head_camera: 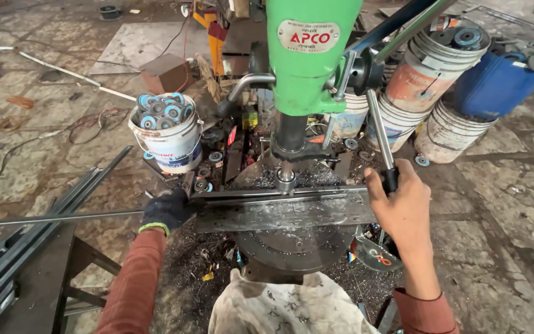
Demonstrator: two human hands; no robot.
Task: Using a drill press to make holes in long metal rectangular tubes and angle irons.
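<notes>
Steel bar (279, 207) under gloved left hand (167, 210) fingers.

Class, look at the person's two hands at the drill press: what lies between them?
In the head view, a long flat metal bar spans from the gloved left hand towards the bare right hand, with the drill chuck above it.

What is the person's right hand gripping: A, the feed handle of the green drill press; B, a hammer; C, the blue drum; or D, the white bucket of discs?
A: the right hand is wrapped around the black grip of the feed handle on the green drill press.
</notes>
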